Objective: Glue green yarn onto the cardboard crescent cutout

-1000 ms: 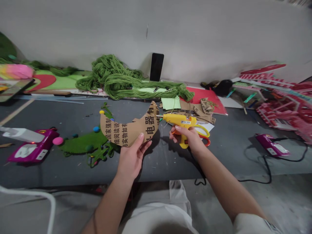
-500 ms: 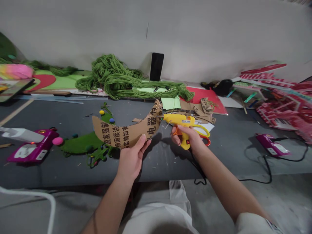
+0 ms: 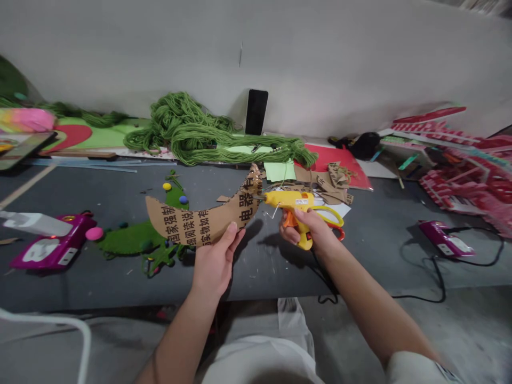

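A crescent-shaped piece of cardboard with printed black characters is pinched by its lower edge in my left hand. My right hand is wrapped round the handle of a yellow glue gun with an orange trigger. The gun's nozzle points left, close to the cardboard's right tip; I cannot tell whether they touch. Shiny glue shows along the upper right edge of the cardboard. Behind the cardboard, on the left, lies a green felt shape with coloured pompoms, partly hidden.
Green yarn and an upright phone stand along the wall. Scissors lie behind the right hand, near cardboard scraps. Purple power strips sit left and right. A black cord hangs from the gun over the table edge.
The glue gun has shifted slightly down and left. The cardboard has tilted a little, its left tip moving down and left. Both hands keep their holds.
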Action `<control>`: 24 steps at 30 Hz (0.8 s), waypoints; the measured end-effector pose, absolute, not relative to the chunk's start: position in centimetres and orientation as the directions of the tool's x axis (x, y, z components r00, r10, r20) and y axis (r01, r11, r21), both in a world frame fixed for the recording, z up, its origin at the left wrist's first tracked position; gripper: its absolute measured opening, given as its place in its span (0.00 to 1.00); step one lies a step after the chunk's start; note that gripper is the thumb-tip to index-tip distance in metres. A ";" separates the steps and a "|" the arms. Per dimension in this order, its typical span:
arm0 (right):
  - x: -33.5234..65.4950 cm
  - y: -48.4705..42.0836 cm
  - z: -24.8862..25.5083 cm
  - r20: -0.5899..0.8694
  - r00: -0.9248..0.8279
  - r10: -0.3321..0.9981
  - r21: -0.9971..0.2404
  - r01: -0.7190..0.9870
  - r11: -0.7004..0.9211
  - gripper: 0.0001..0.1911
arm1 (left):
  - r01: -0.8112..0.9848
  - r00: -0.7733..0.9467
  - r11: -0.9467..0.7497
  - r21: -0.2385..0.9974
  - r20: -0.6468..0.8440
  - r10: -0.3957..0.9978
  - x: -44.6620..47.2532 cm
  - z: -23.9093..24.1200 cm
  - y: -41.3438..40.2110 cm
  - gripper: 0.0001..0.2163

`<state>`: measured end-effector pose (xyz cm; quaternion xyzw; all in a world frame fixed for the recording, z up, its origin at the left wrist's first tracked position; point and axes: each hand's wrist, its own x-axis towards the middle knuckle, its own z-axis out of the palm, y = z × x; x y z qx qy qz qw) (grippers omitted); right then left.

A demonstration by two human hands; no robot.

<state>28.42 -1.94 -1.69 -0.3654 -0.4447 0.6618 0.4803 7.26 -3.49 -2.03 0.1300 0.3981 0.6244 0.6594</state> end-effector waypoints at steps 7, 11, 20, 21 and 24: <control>28.3 -1.9 -0.8 -0.184 -0.180 0.966 -0.945 -0.239 -0.224 0.21 | -0.719 -0.165 0.118 0.685 -0.334 0.928 7.3 -2.2 -3.4 0.17; 28.2 -1.7 -0.9 -0.197 -0.176 0.964 -0.919 -0.310 -0.244 0.21 | -0.715 -0.182 0.125 0.687 -0.356 0.916 7.4 -2.1 -3.4 0.15; 28.4 -1.4 -1.1 -0.193 -0.221 0.956 -0.877 -0.397 -0.269 0.20 | -0.701 -0.173 0.114 0.704 -0.322 0.931 7.4 -2.5 -3.5 0.18; 28.4 -1.4 -1.2 -0.190 -0.225 0.956 -0.874 -0.404 -0.269 0.19 | -0.701 -0.169 0.117 0.704 -0.323 0.931 7.4 -2.5 -3.5 0.18; 28.3 -1.4 -1.2 -0.198 -0.226 0.954 -0.874 -0.400 -0.276 0.19 | -0.703 -0.161 0.117 0.702 -0.318 0.934 7.4 -2.3 -3.5 0.17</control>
